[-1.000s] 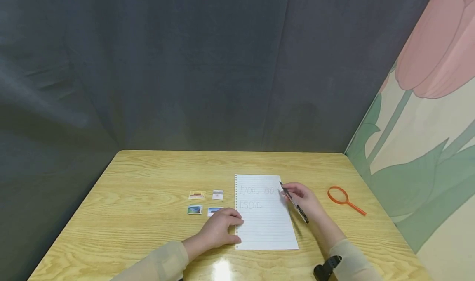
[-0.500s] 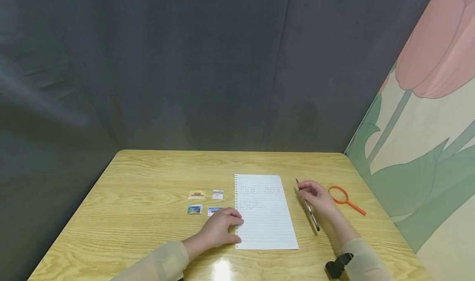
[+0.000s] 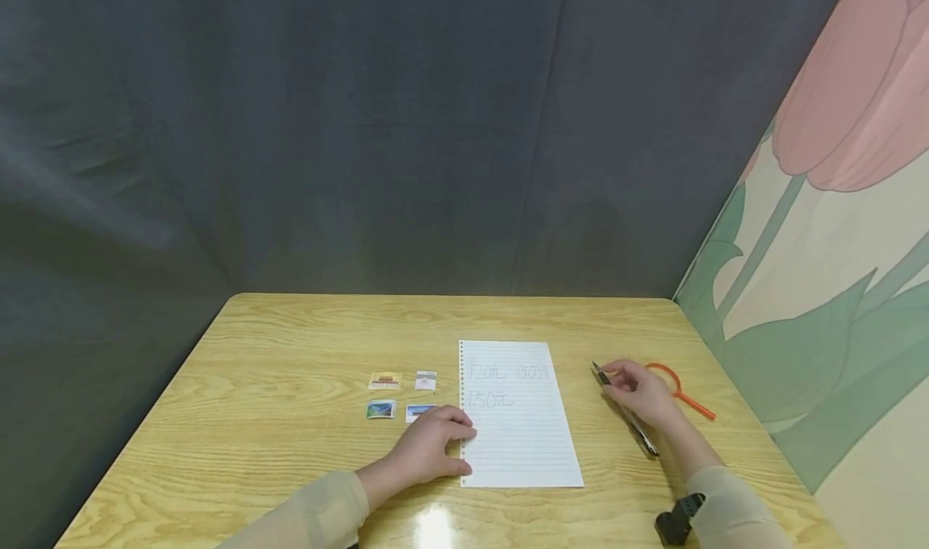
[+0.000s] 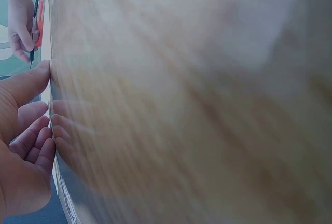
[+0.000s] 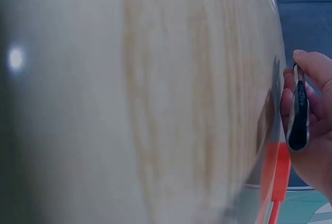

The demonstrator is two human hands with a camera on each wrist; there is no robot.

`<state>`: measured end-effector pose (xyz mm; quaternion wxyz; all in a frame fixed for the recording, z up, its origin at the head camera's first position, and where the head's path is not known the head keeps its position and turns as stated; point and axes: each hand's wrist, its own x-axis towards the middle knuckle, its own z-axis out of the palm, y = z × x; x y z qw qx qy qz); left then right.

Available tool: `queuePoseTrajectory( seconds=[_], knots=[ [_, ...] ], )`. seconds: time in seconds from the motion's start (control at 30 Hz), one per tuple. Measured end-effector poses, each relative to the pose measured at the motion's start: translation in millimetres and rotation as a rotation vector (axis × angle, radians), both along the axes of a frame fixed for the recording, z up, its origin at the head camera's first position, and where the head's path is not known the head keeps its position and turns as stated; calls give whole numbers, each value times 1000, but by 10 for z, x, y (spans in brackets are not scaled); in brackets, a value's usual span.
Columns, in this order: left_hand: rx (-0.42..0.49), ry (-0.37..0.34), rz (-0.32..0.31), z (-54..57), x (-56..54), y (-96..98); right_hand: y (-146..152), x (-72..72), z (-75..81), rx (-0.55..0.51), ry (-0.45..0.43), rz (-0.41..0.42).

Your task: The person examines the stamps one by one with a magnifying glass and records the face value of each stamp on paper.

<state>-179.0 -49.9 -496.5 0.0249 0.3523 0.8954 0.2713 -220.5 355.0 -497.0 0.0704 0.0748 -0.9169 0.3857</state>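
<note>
My left hand (image 3: pixel 428 448) rests at the punched left edge of a lined sheet of paper (image 3: pixel 518 452), its thumb and fingers spread apart over the margin. Handwritten numbers and characters fill the sheet's top lines. To the right of the paper, my right hand (image 3: pixel 646 396) pinches a pen (image 3: pixel 639 432) between thumb and fingers, low over the table, with the tip pointing away from me. The right wrist view shows the pen's dark end (image 5: pixel 298 130) towards the camera. Behind that hand lies an orange magnifying glass (image 3: pixel 698 407), its ring partly covered.
Several small picture stamps lie left of the paper, among them a yellow stamp (image 3: pixel 385 381), a grey-white stamp (image 3: pixel 426 380) and a green-blue stamp (image 3: pixel 381 409). Another blue stamp (image 3: pixel 418 413) is partly hidden by my left hand. A dark curtain (image 3: pixel 450 170) hangs behind the wooden table (image 3: pixel 305 355).
My right hand has moved right with the pen, off the paper and towards the magnifying glass. More writing shows at the top right of the sheet. The left hand has stayed still.
</note>
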Motion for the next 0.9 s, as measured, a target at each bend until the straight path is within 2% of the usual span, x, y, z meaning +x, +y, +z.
queuePoseTrajectory(
  seconds=[0.27, 0.53, 0.7, 0.9],
  knots=[
    [9, 20, 0, -27, -3, -1, 17, 6, -37, 120, 63, -47],
    [-12, -7, 14, -30, -13, 2, 18, -1, -58, 180, 91, -75],
    [-19, -4, 18, -29, -9, 5, 24, -3, -71, 181, 84, -84],
    [-26, -6, 12, -22, -4, 5, 55, 43, -40, 121, 89, -91]
  ],
)
